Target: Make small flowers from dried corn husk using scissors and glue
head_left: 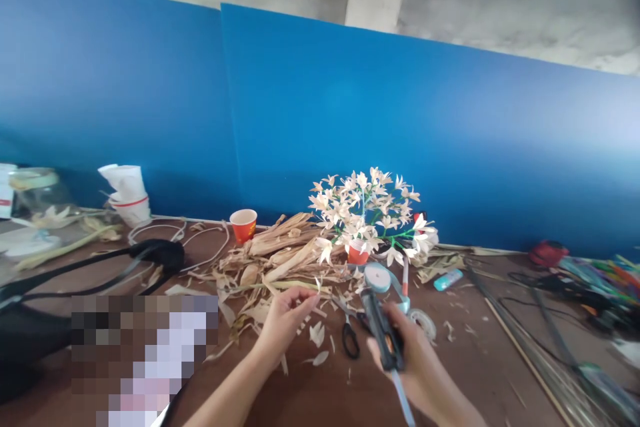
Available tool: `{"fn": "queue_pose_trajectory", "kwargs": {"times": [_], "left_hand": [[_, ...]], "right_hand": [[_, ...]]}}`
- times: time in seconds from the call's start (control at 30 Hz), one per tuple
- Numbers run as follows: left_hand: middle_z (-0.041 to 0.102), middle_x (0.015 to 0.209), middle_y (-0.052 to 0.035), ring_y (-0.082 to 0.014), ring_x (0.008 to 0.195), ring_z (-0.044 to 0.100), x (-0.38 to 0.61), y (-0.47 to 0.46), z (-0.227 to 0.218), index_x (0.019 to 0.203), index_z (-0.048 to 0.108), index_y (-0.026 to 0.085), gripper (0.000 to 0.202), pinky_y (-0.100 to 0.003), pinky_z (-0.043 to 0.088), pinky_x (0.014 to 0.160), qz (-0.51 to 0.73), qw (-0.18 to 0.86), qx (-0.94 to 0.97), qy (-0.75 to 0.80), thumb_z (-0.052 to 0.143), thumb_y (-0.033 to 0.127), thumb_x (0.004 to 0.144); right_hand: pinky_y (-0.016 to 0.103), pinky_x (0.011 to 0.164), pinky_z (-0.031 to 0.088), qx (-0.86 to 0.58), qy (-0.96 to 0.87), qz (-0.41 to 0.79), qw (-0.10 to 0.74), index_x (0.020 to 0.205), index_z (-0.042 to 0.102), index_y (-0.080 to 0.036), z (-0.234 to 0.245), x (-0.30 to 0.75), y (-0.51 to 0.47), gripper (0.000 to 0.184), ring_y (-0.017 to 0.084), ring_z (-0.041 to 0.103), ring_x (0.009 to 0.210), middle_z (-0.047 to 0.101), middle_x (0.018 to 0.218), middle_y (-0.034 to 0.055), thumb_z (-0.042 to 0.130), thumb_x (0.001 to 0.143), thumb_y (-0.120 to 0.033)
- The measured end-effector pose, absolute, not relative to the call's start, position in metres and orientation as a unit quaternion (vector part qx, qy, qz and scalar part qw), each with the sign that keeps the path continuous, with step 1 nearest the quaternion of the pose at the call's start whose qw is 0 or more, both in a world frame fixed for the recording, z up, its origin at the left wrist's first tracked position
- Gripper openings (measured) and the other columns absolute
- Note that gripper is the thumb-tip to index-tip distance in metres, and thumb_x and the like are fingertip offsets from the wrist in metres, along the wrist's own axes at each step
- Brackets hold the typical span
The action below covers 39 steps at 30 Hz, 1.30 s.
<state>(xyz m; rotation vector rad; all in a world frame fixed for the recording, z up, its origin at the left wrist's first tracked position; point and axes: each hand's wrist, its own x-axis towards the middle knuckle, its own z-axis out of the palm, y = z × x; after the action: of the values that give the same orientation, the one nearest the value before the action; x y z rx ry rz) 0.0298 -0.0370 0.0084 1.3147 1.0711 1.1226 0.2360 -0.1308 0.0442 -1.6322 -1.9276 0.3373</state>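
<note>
Between thumb and fingertips, my left hand (287, 313) pinches a small white petal (319, 285), held up over the table. My right hand (413, 353) grips a black glue gun (381, 330), its nozzle pointing away from me and a pale glue stick (403, 400) sticking out of its rear. Scissors with black handles (350, 340) lie between my hands. Loose pale petals (317, 333) are scattered close by. Behind the glue gun, a bunch of white flowers (367, 207) on green stems stands in a red and white paper cup (357, 252).
Dried husks (285, 253) are heaped behind my left hand. A red paper cup (243, 225) stands at their back. Rolls of tape (377, 277) lie near the flowers, with a turquoise lighter-like object (449, 279) further right. Long thin sticks (525, 353) and cables lie at right.
</note>
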Motion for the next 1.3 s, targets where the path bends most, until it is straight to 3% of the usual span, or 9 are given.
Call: {"fn": "queue_pose_trajectory", "kwargs": {"times": [0.1, 0.23, 0.4, 0.53, 0.63, 0.77, 0.9, 1.13, 1.3], "left_hand": [[0.061, 0.062, -0.0007, -0.0138, 0.06, 0.051, 0.029, -0.038, 0.01, 0.066, 0.066, 0.016, 0.027, -0.023, 0.037, 0.058, 0.483, 0.544, 0.53, 0.436, 0.066, 0.043, 0.064], [0.063, 0.066, -0.0008, -0.0141, 0.063, 0.052, 0.029, -0.039, 0.011, 0.07, 0.068, 0.017, 0.027, -0.022, 0.037, 0.059, 0.498, 0.541, 0.516, 0.439, 0.066, 0.043, 0.064], [0.064, 0.068, -0.0014, -0.0142, 0.064, 0.053, 0.027, -0.038, 0.012, 0.069, 0.068, 0.017, 0.025, -0.023, 0.037, 0.06, 0.508, 0.519, 0.529, 0.438, 0.065, 0.041, 0.066], [0.063, 0.066, -0.0021, -0.0145, 0.063, 0.052, 0.027, -0.037, 0.015, 0.065, 0.067, 0.016, 0.026, -0.023, 0.037, 0.06, 0.515, 0.516, 0.525, 0.44, 0.067, 0.042, 0.063], [0.062, 0.062, -0.001, -0.013, 0.058, 0.051, 0.028, -0.036, 0.013, 0.067, 0.067, 0.015, 0.03, -0.022, 0.037, 0.057, 0.51, 0.526, 0.509, 0.452, 0.067, 0.044, 0.062], [0.061, 0.061, -0.0012, -0.013, 0.058, 0.05, 0.028, -0.035, 0.008, 0.07, 0.067, 0.014, 0.033, -0.022, 0.037, 0.056, 0.505, 0.523, 0.521, 0.447, 0.065, 0.046, 0.063], [0.063, 0.065, -0.0022, -0.0138, 0.061, 0.052, 0.027, -0.033, 0.006, 0.069, 0.067, 0.014, 0.028, -0.022, 0.039, 0.059, 0.517, 0.514, 0.533, 0.429, 0.065, 0.042, 0.064], [0.064, 0.065, -0.0027, -0.0139, 0.063, 0.054, 0.027, -0.032, 0.006, 0.069, 0.067, 0.014, 0.027, -0.023, 0.04, 0.061, 0.525, 0.519, 0.517, 0.432, 0.065, 0.04, 0.066], [0.063, 0.065, -0.0014, -0.0127, 0.063, 0.053, 0.028, -0.034, 0.007, 0.07, 0.066, 0.014, 0.026, -0.022, 0.04, 0.061, 0.525, 0.529, 0.512, 0.427, 0.065, 0.039, 0.067]], "right_hand": [[0.033, 0.07, 0.044, -0.747, -0.63, -0.008, 0.213, 0.094, 0.049, -0.018, 0.02, 0.269, -0.131, 0.028, 0.024, 0.059, 0.086, 0.062, 0.09, 0.0083, 0.049, 0.067, -0.012], [0.04, 0.072, 0.044, -0.836, -0.542, -0.027, 0.078, 0.104, 0.047, -0.012, -0.006, 0.299, -0.133, 0.029, 0.031, 0.056, 0.099, 0.057, 0.107, 0.0172, 0.043, 0.075, -0.017], [0.038, 0.075, 0.044, -0.837, -0.547, -0.002, 0.022, 0.116, 0.041, -0.007, -0.003, 0.296, -0.139, 0.04, 0.029, 0.056, 0.101, 0.055, 0.111, 0.02, 0.042, 0.077, -0.017], [0.045, 0.074, 0.041, -0.843, -0.536, -0.034, -0.01, 0.108, 0.051, -0.011, 0.022, 0.286, -0.142, 0.036, 0.033, 0.057, 0.095, 0.06, 0.103, 0.0183, 0.047, 0.074, -0.02], [0.043, 0.076, 0.039, -0.794, -0.603, -0.06, 0.047, 0.096, 0.06, -0.018, 0.038, 0.261, -0.132, 0.024, 0.03, 0.056, 0.093, 0.062, 0.098, 0.0124, 0.046, 0.077, -0.02], [0.032, 0.078, 0.037, -0.631, -0.759, 0.061, 0.147, 0.082, 0.066, -0.023, 0.039, 0.207, -0.103, 0.02, 0.021, 0.056, 0.089, 0.063, 0.085, 0.0046, 0.046, 0.08, -0.019], [0.03, 0.08, 0.037, -0.562, -0.796, 0.129, 0.183, 0.094, 0.065, -0.027, 0.021, 0.173, -0.079, 0.025, 0.021, 0.053, 0.094, 0.06, 0.092, 0.0042, 0.053, 0.075, -0.018], [0.029, 0.079, 0.039, -0.55, -0.788, 0.147, 0.234, 0.072, 0.065, -0.022, -0.002, 0.169, -0.065, 0.022, 0.019, 0.054, 0.088, 0.059, 0.086, 0.0038, 0.052, 0.066, -0.006], [0.024, 0.064, 0.041, -0.53, -0.768, 0.211, 0.292, 0.065, 0.059, -0.018, 0.011, 0.175, -0.068, 0.014, 0.015, 0.055, 0.068, 0.059, 0.068, 0.0005, 0.051, 0.066, -0.007]]}}
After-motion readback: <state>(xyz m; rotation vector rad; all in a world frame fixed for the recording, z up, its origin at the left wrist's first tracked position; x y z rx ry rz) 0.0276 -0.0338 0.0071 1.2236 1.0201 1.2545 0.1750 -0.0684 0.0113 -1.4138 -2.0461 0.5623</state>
